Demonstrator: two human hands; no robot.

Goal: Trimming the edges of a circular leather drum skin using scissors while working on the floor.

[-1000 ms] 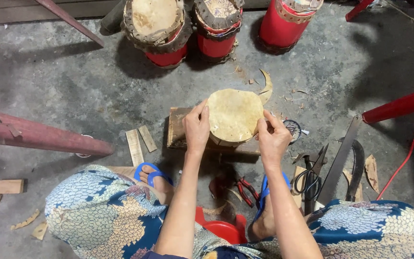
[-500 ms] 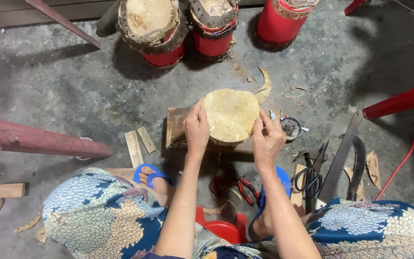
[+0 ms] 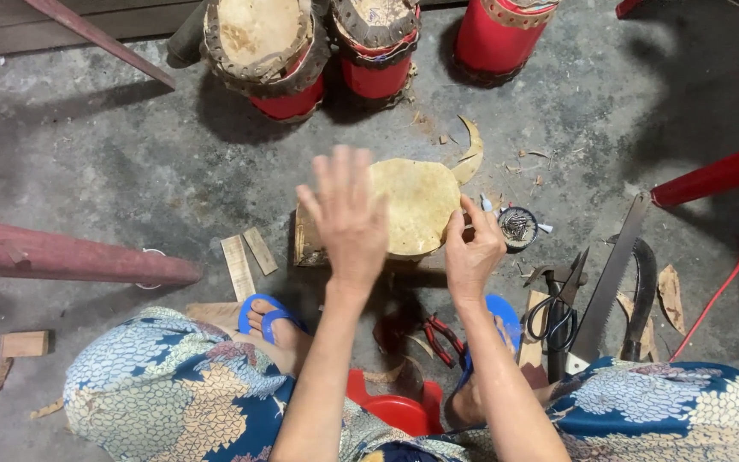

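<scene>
A small drum covered by a tan hide skin (image 3: 416, 205) stands on a wooden block (image 3: 308, 248) on the concrete floor between my feet. My left hand (image 3: 345, 218) is lifted above the skin's left side, fingers spread and nothing in it. My right hand (image 3: 472, 248) pinches the right edge of the skin with its fingers closed on it.
Three red drums (image 3: 280, 60) stand at the back. A round tin of nails (image 3: 517, 227), scissors (image 3: 558, 316), a saw (image 3: 609, 278), a curved knife (image 3: 643, 295) and red pliers (image 3: 442, 334) lie at right. A red pole (image 3: 70, 257) lies at left; wood scraps (image 3: 245, 257) sit nearby.
My left hand has let go of the skin's left edge and risen with fingers spread. My right hand still grips the right edge.
</scene>
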